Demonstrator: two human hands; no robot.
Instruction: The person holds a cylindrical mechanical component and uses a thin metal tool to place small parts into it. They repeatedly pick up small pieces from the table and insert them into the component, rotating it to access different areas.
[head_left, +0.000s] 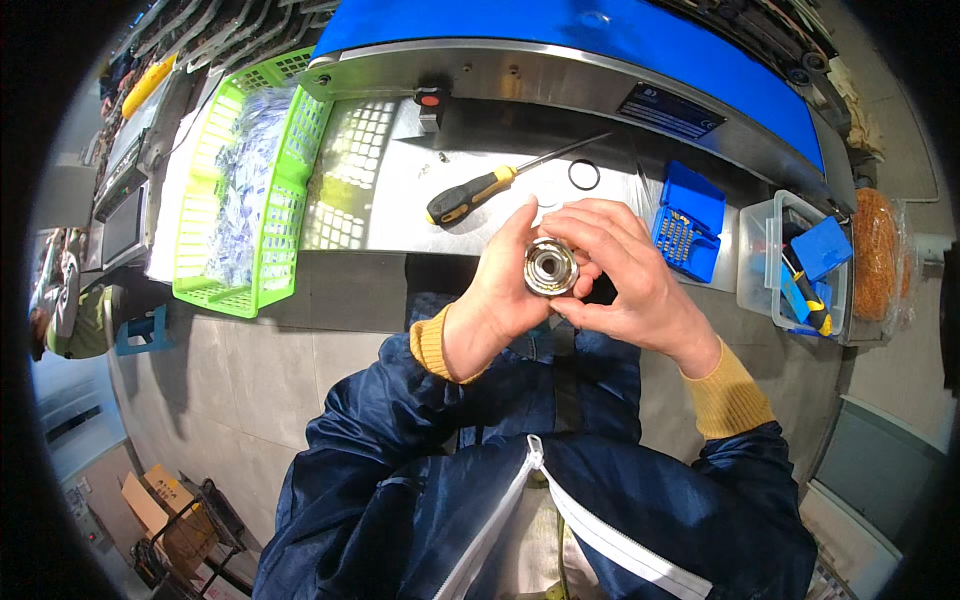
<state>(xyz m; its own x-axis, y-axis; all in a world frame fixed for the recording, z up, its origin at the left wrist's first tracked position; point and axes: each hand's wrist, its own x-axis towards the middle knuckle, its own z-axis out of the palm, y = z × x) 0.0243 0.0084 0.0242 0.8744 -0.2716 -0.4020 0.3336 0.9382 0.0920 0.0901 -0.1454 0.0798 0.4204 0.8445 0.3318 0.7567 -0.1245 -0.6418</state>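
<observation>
Between both hands, just in front of the metal bench's edge, is a round silver metal part [551,267] with a ringed, hollow end facing up. My left hand [503,273] is closed round its left side. The fingers of my right hand [627,272] curl over its far and right sides, with the thumb at its near edge. Beyond my hands lies a screwdriver [470,197] with a black and yellow handle, its shaft pointing to the far right. A black rubber ring [584,175] rests beside the shaft. What the part's underside looks like is hidden.
A green basket [282,200] of clear plastic packets stands at the left. To the right are an open blue bit case [690,220] and a clear bin [757,262] holding tools. A red button switch [430,102] sits by the machine's steel frame [560,85].
</observation>
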